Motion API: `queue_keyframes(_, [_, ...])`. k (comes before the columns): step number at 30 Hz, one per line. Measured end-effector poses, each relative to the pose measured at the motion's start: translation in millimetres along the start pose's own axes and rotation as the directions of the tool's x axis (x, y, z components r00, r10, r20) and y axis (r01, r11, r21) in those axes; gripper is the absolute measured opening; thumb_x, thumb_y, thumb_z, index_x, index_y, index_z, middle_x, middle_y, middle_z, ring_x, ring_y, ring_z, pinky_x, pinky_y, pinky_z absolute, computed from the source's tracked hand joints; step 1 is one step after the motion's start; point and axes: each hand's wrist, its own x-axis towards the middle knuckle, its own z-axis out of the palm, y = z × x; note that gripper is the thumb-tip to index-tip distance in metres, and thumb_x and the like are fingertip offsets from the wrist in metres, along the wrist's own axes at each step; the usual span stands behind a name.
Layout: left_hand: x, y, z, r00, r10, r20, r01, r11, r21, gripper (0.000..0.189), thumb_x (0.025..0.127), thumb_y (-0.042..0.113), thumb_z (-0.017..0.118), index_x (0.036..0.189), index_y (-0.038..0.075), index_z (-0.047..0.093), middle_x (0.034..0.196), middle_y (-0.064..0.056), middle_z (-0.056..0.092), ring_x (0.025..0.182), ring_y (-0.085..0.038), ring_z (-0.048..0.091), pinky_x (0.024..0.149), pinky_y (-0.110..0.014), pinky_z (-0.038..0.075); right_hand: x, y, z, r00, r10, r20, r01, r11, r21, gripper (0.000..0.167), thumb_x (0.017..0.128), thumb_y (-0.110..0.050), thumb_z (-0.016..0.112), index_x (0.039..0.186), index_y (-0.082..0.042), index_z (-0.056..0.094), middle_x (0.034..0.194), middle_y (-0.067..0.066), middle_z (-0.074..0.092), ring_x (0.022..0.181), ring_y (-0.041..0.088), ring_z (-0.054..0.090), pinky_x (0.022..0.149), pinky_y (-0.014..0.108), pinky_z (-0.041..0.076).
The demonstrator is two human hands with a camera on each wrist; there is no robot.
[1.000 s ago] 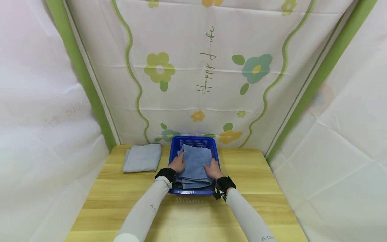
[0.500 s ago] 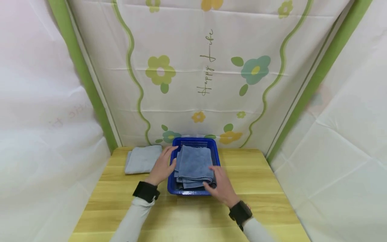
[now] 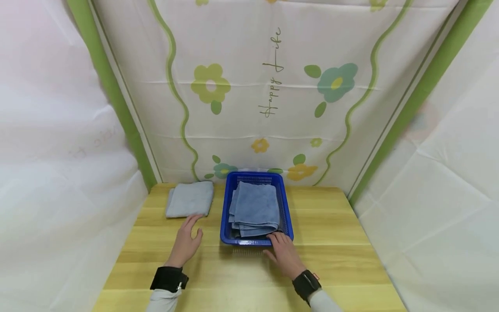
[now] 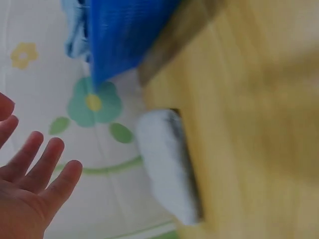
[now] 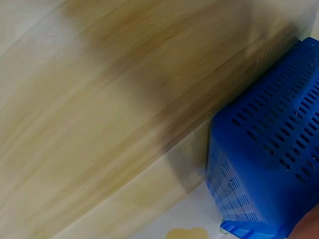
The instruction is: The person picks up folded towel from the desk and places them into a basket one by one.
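Observation:
A blue plastic basket (image 3: pixel 287 216) stands against the back curtain with folded blue towels (image 3: pixel 257 203) stacked inside. My right hand (image 3: pixel 286 255) is at the basket's front right corner, fingertips over the rim and thumb apart, outside the front wall. Only a bit of that hand shows beside the basket (image 5: pixel 249 149) in the right wrist view. My left hand (image 3: pixel 185 245) is empty, its fingers loosely extended just in front of a folded pale grey-blue towel (image 3: pixel 191 199) on the table. In the left wrist view, my left hand's fingers (image 4: pixel 37 169) are spread, with the pale towel (image 4: pixel 164 164) to their right.
The wooden table (image 3: pixel 323 268) ends at the back against a white flowered curtain (image 3: pixel 249 99). White side curtains (image 3: pixel 436 208) hang along both sides.
Both hands have let go of the towels in the basket. The left hand moved out left toward the pale towel; the right hand drew back to the basket's front right corner.

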Motion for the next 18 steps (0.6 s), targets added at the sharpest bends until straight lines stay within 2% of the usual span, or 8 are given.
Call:
queue_keyframes(3, [-6.3, -14.9, -2.4, 0.997, -0.077, 0.021, 0.077, 0.997, -0.001, 0.04, 0.097, 0.001, 0.06, 0.137, 0.002, 0.058, 0.137, -0.019, 0.055, 0.128, -0.041, 0.053, 0.103, -0.059, 0.047, 1.1, 0, 2, 1.0, -0.005, -0.007, 0.005, 0.999, -0.042, 0.044, 0.089, -0.033, 0.079, 0.121, -0.008, 0.064, 0.114, 0.009, 0.063, 0.11, 0.028, 0.061, 0.095, 0.045, 0.05])
queue_keyframes(6, [3.0, -33.7, -3.6, 0.992, -0.124, 0.04, 0.122, 0.992, 0.045, 0.04, 0.098, 0.004, 0.059, 0.138, 0.0, 0.057, 0.138, -0.023, 0.054, 0.127, -0.044, 0.052, 0.102, -0.06, 0.046, 2.7, 4, 3, 1.0, 0.007, -0.012, -0.008, 0.997, -0.081, 0.039, 0.09, -0.034, 0.078, 0.118, -0.01, 0.065, 0.11, 0.006, 0.064, 0.107, 0.026, 0.062, 0.091, 0.042, 0.05])
queue_keyframes(8, [14.4, -49.2, -5.5, 0.987, -0.153, 0.047, 0.149, 0.986, 0.082, 0.042, 0.098, 0.005, 0.057, 0.14, -0.003, 0.055, 0.139, -0.027, 0.052, 0.127, -0.047, 0.052, 0.101, -0.061, 0.046, 2.5, 5, 2, 1.0, 0.016, -0.012, -0.018, 0.995, -0.102, 0.038, 0.09, -0.035, 0.078, 0.117, -0.011, 0.066, 0.109, 0.005, 0.065, 0.106, 0.025, 0.062, 0.09, 0.04, 0.05])
queue_keyframes(12, [41.8, -82.0, -12.5, 0.977, -0.213, 0.016, 0.209, 0.968, 0.137, 0.044, 0.098, 0.005, 0.053, 0.14, -0.008, 0.051, 0.137, -0.035, 0.048, 0.125, -0.052, 0.05, 0.101, -0.063, 0.044, 1.1, 5, 4, 0.999, 0.006, -0.038, -0.011, 0.991, -0.132, 0.04, 0.086, -0.035, 0.082, 0.116, -0.012, 0.066, 0.107, 0.003, 0.066, 0.104, 0.023, 0.062, 0.088, 0.038, 0.051])
queue_keyframes(15, [60.9, -102.9, -15.8, 0.96, -0.278, -0.026, 0.279, 0.95, 0.143, 0.044, 0.098, 0.005, 0.049, 0.138, -0.012, 0.05, 0.135, -0.039, 0.045, 0.122, -0.054, 0.048, 0.1, -0.063, 0.042, -0.7, 4, 8, 0.998, -0.016, -0.062, 0.006, 0.989, -0.149, 0.042, 0.083, -0.034, 0.085, 0.114, -0.013, 0.066, 0.106, 0.002, 0.066, 0.102, 0.021, 0.062, 0.086, 0.037, 0.051])
queue_keyframes(18, [77.6, -118.8, -14.7, 0.935, -0.352, -0.053, 0.356, 0.923, 0.145, 0.045, 0.098, 0.008, 0.048, 0.137, -0.013, 0.05, 0.135, -0.04, 0.043, 0.122, -0.055, 0.045, 0.1, -0.064, 0.04, -3.3, 4, 11, 0.997, -0.024, -0.069, 0.013, 0.986, -0.165, 0.043, 0.081, -0.035, 0.086, 0.113, -0.015, 0.066, 0.106, 0.0, 0.066, 0.102, 0.019, 0.062, 0.086, 0.035, 0.051])
